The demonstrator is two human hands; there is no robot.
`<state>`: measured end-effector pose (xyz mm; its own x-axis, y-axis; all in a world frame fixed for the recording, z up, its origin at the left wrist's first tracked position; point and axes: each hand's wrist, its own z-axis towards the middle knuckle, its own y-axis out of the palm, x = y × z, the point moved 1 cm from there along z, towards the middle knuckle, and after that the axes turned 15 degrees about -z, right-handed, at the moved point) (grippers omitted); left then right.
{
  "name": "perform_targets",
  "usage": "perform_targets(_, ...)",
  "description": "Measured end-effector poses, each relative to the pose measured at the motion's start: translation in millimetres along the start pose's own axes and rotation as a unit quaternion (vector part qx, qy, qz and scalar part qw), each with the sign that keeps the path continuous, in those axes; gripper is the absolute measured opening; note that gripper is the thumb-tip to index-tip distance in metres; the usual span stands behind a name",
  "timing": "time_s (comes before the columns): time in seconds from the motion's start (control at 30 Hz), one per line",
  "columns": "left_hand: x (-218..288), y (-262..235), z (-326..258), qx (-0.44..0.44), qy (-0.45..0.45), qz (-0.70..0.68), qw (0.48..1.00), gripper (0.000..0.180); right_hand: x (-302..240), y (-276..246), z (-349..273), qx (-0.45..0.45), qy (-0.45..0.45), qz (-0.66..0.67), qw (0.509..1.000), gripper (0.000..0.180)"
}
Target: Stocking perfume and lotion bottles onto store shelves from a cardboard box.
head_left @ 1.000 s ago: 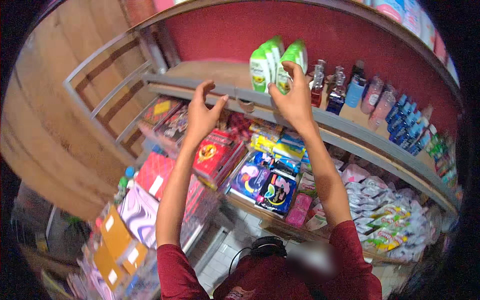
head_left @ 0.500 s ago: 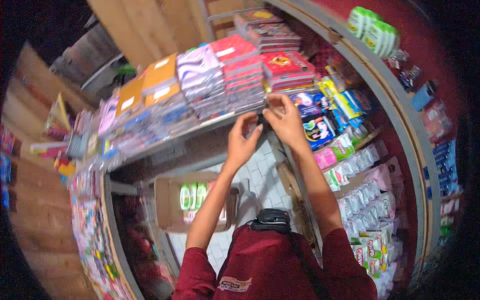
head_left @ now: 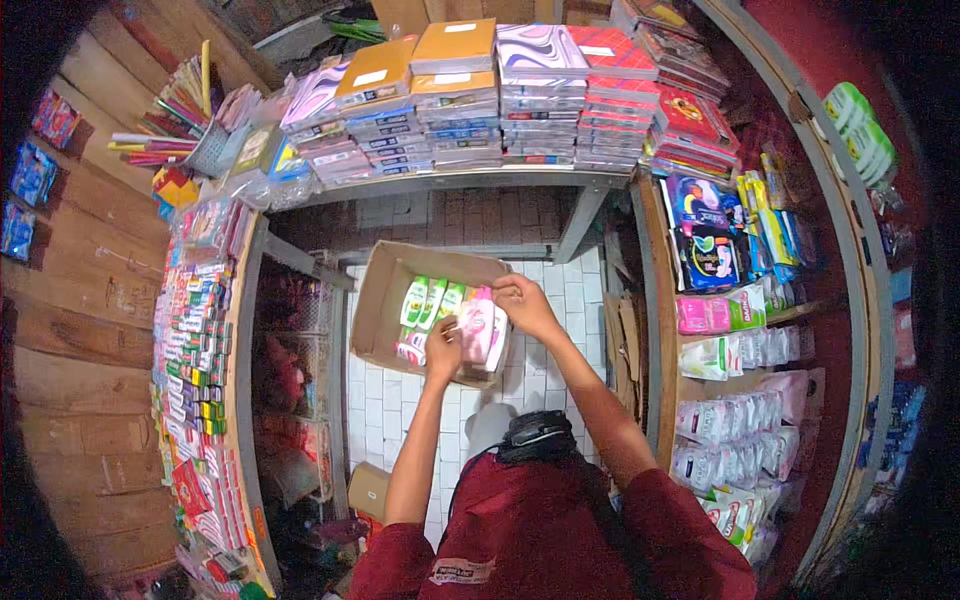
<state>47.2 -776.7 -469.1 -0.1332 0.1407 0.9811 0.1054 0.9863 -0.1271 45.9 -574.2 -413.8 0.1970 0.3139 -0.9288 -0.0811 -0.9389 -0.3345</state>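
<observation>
An open cardboard box [head_left: 385, 305] stands on the floor in front of me, holding green and white bottles [head_left: 433, 303] on the left and pink and white bottles [head_left: 482, 335] on the right. My left hand [head_left: 443, 352] is inside the box, fingers curled in beside the pink bottles; what they close on, if anything, is hidden. My right hand [head_left: 525, 305] comes over the box's right rim, with bent fingers closed at the top of a pink and white bottle. Red and white packs [head_left: 410, 347] show left of my left hand.
Behind the box runs a counter with stacks of wrapped notebooks [head_left: 540, 100]. On the right, a shelf carries pad packs [head_left: 712, 258] and rows of pouches [head_left: 725, 420]. Small boxed goods [head_left: 195, 350] line the left shelf. A smaller carton [head_left: 370, 490] sits on the tiled floor [head_left: 395, 410].
Both hands have come down from in front of the notebook counter, where they were apart and raised, into the box. The view has swung, so the box now appears nearer the middle.
</observation>
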Motion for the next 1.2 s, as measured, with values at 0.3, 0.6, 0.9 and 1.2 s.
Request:
perform_targets(0.3, -64.1, -114.4, 38.7, 0.122, -0.138, 0.029, 0.983, 0.032, 87.2, 68.8, -1.7, -0.043, 0.095, 0.002, 0.995, 0.027)
perform_targets(0.6, -130.2, -144.0, 145.4, -0.031, -0.278, 0.065, 0.958, 0.033, 116.1, 136.8, 33.7, -0.038, 0.193, 0.037, 0.980, 0.026)
perform_targets(0.9, -263.7, -131.2, 192.7, -0.160, -0.254, 0.133, 0.945, 0.046, 202.2, 221.8, 105.7, -0.059, 0.210, -0.037, 0.975, 0.033)
perform_targets(1.2, -267.4, -81.8, 201.2, -0.200, 0.005, 0.121, 0.972, 0.043, 282.4, 289.1, 163.5, -0.181, 0.101, -0.391, 0.896, 0.052)
